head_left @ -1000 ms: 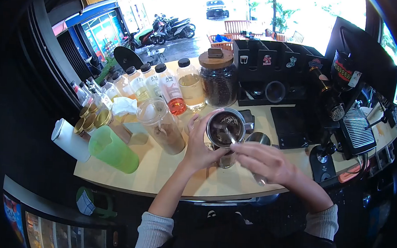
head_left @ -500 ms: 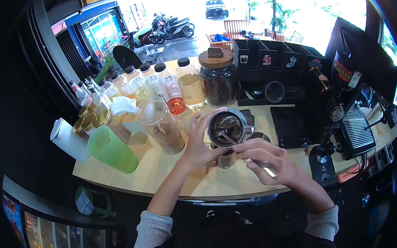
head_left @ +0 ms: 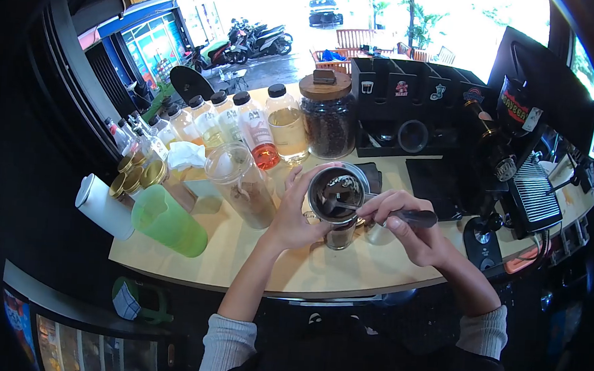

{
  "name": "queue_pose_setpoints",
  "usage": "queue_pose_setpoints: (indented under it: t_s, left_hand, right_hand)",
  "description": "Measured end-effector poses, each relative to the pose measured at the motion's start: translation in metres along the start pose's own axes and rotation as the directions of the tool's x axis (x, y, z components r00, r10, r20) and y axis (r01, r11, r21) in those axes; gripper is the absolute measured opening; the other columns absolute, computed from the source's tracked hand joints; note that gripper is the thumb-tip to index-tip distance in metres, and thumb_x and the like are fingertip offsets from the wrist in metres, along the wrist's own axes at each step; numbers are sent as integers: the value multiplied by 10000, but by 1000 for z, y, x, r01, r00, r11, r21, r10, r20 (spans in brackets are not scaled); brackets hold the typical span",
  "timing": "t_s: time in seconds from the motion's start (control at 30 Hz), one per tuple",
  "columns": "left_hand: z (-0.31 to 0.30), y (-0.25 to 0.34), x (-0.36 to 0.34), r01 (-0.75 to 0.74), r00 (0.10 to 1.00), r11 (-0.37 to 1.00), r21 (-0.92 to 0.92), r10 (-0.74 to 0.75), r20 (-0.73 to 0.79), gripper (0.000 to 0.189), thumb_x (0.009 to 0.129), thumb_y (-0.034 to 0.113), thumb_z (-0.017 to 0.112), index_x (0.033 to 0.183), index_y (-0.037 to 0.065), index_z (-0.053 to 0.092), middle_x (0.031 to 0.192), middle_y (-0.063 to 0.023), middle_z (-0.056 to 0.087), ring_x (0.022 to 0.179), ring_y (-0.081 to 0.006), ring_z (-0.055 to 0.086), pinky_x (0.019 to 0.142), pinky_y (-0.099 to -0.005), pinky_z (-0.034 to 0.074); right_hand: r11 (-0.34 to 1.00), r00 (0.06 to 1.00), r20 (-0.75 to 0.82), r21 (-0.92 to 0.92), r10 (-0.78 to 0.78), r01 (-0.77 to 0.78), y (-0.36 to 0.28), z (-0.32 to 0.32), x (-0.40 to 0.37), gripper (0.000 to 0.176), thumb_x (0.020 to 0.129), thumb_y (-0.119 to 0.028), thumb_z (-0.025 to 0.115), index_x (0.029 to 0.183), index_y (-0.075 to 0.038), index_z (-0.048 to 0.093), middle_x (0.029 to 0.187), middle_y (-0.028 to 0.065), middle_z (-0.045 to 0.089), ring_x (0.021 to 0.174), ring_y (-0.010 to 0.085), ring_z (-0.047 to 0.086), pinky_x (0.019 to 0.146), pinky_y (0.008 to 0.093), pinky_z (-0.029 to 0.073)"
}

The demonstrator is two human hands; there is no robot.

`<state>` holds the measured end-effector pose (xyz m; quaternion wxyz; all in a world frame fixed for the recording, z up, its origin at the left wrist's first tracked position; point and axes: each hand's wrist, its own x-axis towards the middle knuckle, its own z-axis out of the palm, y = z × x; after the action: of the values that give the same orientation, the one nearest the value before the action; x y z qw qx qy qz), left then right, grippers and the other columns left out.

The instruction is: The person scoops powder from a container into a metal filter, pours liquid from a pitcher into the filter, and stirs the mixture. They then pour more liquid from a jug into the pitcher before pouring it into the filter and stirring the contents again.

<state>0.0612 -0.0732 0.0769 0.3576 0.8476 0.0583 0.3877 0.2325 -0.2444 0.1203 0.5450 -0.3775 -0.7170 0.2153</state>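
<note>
Fingers of my left hand [head_left: 290, 215] wrap the side of a metal cup [head_left: 357, 168] holding a dark, shiny liquid. Its mouth faces up toward me over the counter's front half. My right hand [head_left: 418, 242] pinches a spoon [head_left: 421, 219], whose bowl dips into the liquid while the dark handle sticks out to the right. Just below the metal cup, a clear glass [head_left: 340, 238] with brownish contents stands on the counter, partly covered by the cup. Left of my left hand is a tall clear plastic container [head_left: 252, 200] with brown powder inside.
A green pitcher [head_left: 171, 222] and a white canister [head_left: 101, 205] stand at left. Several bottles, one with red liquid [head_left: 265, 157], line the back beside a jar of dark beans [head_left: 330, 130]. At right are a black mat [head_left: 434, 186] and a coffee grinder [head_left: 497, 142].
My right hand has shifted slightly and turned, so the spoon's handle swung from pointing down-right to lying nearly level. The left hand keeps its hold on the metal cup.
</note>
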Motion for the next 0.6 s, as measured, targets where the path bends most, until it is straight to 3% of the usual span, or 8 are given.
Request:
queue_pose_setpoints:
  t_s: [0.07,0.13,0.23,0.3,0.37,0.5,0.6]
  left_hand:
    - [-4,3,0,-97,995,983,159,92,34,842,569,161,814,1323,72,449,1282,-90,560,1234,-265,495,1102,-416,269]
    - [-4,9,0,-90,995,981,173,83,45,838,571,179,805,1325,84,450,1281,-80,567,1235,-260,498,1109,-435,238]
    - [-5,9,0,-84,995,979,185,74,62,832,576,200,793,1329,103,451,1285,-66,573,1239,-247,503,1117,-465,202]
    - [-6,9,0,-84,995,980,181,73,66,830,579,203,791,1330,109,451,1291,-60,571,1242,-239,504,1118,-475,196]
    - [-5,10,-1,-76,995,989,123,67,75,808,602,205,736,1352,171,437,1325,-39,543,1267,-221,478,1139,-494,118]
    - [-6,12,-1,-80,994,987,140,68,87,811,603,201,734,1355,173,432,1329,-36,540,1277,-222,468,1142,-496,114]
    - [-8,12,-1,-99,992,975,198,81,97,816,594,211,770,1342,141,451,1323,-32,553,1261,-227,489,1122,-491,180]
  right_hand:
    - [999,999,22,23,28,-29,0,1,1,140,978,-123,465,1008,-3,531,1130,153,596,1042,206,586,889,351,474]
    - [996,995,-95,88,16,-8,1,8,4,169,994,-144,442,1007,1,528,1123,136,587,1002,180,582,871,339,471]
    - [994,999,-16,95,51,-50,1,2,3,189,1007,-161,419,987,-2,520,1099,133,581,938,160,576,860,327,465]
    - [994,997,-43,90,58,-54,-2,1,6,197,1012,-169,405,967,-7,509,1091,135,579,921,152,570,856,324,463]
    - [994,995,-72,85,68,-62,-3,2,7,209,1018,-176,391,948,-12,498,1083,138,577,904,145,564,852,322,460]
    - [982,991,-64,153,119,-108,0,-1,9,235,1025,-178,368,895,-12,471,1026,134,600,873,135,568,823,313,468]
    - [975,987,-70,181,144,-130,-1,-3,15,255,1028,-177,359,880,-5,475,984,129,615,842,130,569,798,304,471]
